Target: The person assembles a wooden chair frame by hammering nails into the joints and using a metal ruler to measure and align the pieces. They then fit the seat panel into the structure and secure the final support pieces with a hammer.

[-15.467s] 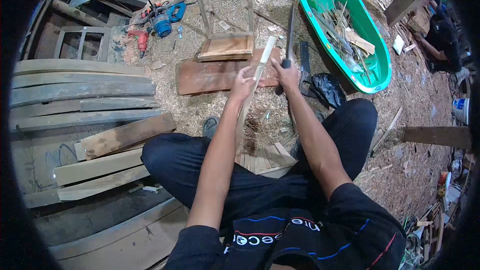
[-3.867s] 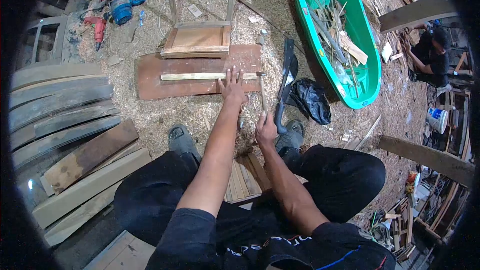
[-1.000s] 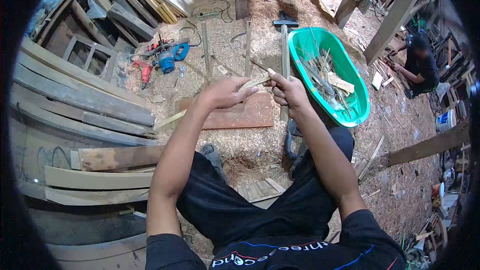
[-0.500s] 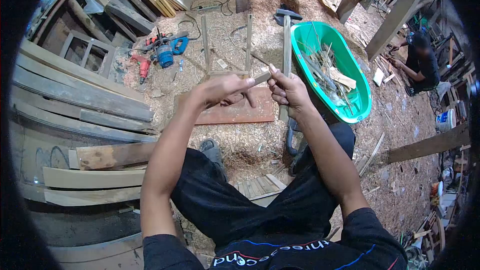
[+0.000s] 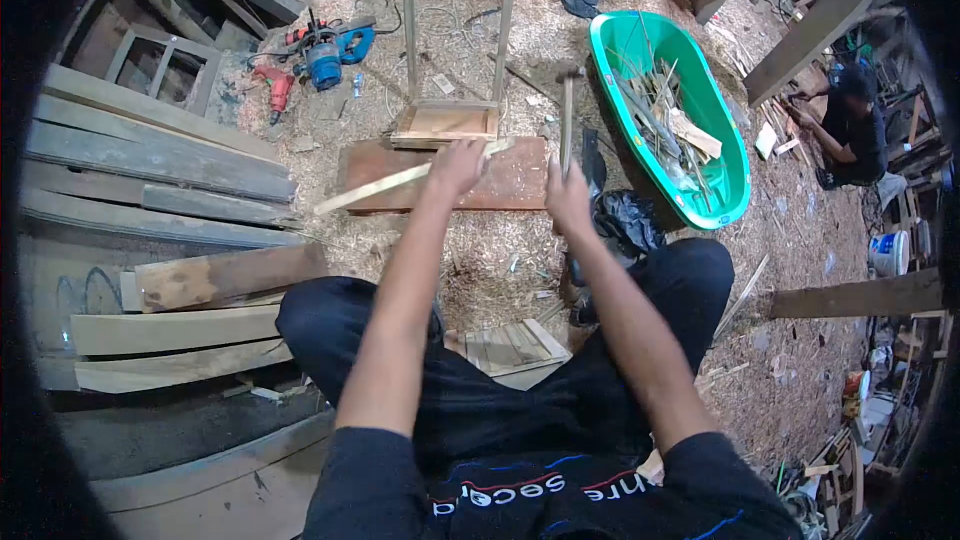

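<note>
A pale wooden strip [image 5: 375, 187] runs through my left hand [image 5: 457, 168], whose fingers are closed on it above a reddish-brown board [image 5: 400, 165]. The strip slants down to the left, with its other end just past my fingers. Off to the right, my right hand [image 5: 570, 202] is wrapped round the handle of a hammer [image 5: 567, 120], its head pointing away from me. Beyond my left hand stands a small wooden frame [image 5: 447, 122] with two upright legs [image 5: 410, 45]; its lower edge is at the board.
A green tub [image 5: 740, 175] of wood scraps stands at the right. Power tools [image 5: 323, 65] lie on the shavings at the upper left. Planks [image 5: 160, 165] are stacked along the left. Another person [image 5: 855, 130] sits at the far right. A black plastic bag [image 5: 628, 218] lies near my right knee.
My hands were together at a piece of wood; they are now apart. My left hand has come down over the board with the strip, and my right hand now grips the hammer.
</note>
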The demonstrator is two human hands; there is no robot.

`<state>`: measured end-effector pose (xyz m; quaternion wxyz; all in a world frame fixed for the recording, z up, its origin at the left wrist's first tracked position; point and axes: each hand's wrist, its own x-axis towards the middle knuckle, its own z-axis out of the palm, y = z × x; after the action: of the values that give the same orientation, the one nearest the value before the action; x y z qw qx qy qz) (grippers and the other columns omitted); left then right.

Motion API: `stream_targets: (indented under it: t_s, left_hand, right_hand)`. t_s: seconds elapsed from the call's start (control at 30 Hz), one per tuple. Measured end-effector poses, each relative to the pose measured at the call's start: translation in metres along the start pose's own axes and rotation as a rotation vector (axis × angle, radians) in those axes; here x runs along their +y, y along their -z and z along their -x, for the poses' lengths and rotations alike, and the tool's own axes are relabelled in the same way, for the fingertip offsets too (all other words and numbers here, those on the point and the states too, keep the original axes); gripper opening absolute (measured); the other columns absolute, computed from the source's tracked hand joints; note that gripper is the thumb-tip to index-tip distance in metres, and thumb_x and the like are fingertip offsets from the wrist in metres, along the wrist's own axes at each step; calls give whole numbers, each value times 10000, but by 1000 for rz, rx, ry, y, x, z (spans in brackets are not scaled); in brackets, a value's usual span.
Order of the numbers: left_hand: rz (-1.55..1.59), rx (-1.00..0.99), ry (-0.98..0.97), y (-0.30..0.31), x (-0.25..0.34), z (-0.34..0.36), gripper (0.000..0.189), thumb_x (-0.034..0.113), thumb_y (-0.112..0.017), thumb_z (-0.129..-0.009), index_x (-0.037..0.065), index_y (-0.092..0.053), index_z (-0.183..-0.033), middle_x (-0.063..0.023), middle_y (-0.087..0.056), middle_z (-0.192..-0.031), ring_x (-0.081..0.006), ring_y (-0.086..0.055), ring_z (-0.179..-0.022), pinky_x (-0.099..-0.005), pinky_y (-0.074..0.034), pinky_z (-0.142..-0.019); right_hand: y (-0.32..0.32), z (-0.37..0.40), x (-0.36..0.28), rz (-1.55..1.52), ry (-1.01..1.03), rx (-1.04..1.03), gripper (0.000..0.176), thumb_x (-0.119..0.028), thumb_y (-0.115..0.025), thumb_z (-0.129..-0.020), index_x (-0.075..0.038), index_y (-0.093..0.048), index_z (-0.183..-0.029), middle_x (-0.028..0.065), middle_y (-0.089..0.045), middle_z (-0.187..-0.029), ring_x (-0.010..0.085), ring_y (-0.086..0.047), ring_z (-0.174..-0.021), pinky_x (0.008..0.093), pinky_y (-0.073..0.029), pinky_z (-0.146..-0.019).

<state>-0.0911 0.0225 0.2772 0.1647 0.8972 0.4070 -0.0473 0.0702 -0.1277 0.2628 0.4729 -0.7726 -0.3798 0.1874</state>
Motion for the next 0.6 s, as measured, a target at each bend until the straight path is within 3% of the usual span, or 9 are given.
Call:
stream_targets:
  t_s: [0.07, 0.13, 0.2, 0.27, 0.33, 0.37, 0.47, 0.6]
  left_hand:
    - [-44, 94, 37, -66, -10, 0, 363, 252, -526, -908, 145, -521, -1255, -135, -571, -1195, -313, -532, -1145, -532, -405, -965]
    - [-79, 254, 29, -144, -22, -11, 419, 234, -549, -888, 167, -511, -1300, -119, -566, -1175, -280, -508, -1170, -530, -403, -963]
    - [-70, 200, 7, -182, -28, -23, 490, 241, -564, -874, 163, -476, -1350, -115, -546, -1206, -274, -491, -1187, -515, -379, -999]
    - [-115, 169, 42, -209, -27, -19, 532, 241, -566, -873, 151, -446, -1383, -111, -521, -1238, -272, -474, -1206, -514, -350, -1030]
    - [-235, 212, 121, -200, -19, -29, 542, 234, -554, -886, 132, -422, -1401, -109, -491, -1269, -273, -458, -1226, -525, -317, -1057]
    - [-79, 123, 198, -167, 0, -19, 538, 202, -516, -912, 110, -380, -1425, -100, -403, -1402, -277, -378, -1318, -555, -277, -1085]
    - [7, 144, 212, -202, 1, -22, 530, 183, -482, -933, 129, -354, -1444, -71, -279, -1520, -263, -288, -1391, -587, -246, -1096]
    - [70, 205, 263, -223, -1, -26, 529, 168, -488, -926, 127, -373, -1441, -69, -290, -1535, -256, -282, -1408, -599, -227, -1104]
  right_hand:
    - [-3, 39, 11, 4, -82, -12, 392, -359, -476, -974, 16, -554, -1056, 314, -601, -938, 475, -584, -916, 502, -446, -786]
    - [-25, 65, 61, 155, -94, -42, 419, -372, -470, -976, 31, -559, -1048, 322, -602, -922, 492, -585, -882, 509, -449, -766]
    - [-38, 90, 77, 160, -192, -41, 369, -321, -506, -969, 40, -572, -999, 292, -599, -834, 454, -599, -807, 493, -456, -716]
    - [-39, 104, 70, 27, -85, 29, 312, -272, -528, -964, 35, -574, -995, 272, -599, -796, 425, -602, -760, 462, -461, -682]
    - [-43, 101, 79, 29, -148, -33, 291, -253, -533, -961, 33, -575, -995, 265, -598, -783, 415, -599, -738, 448, -460, -669]
    - [-43, 95, 83, 29, -171, -56, 281, -244, -536, -960, 32, -576, -996, 262, -598, -776, 410, -598, -727, 442, -459, -662]
    - [-45, 88, 79, 83, -258, -91, 278, -239, -535, -959, 34, -573, -997, 267, -594, -765, 433, -596, -724, 451, -459, -661]
    - [-59, 99, 115, 127, -176, -138, 326, -299, -538, -957, 26, -558, -945, 270, -593, -747, 468, -589, -732, 479, -446, -640]
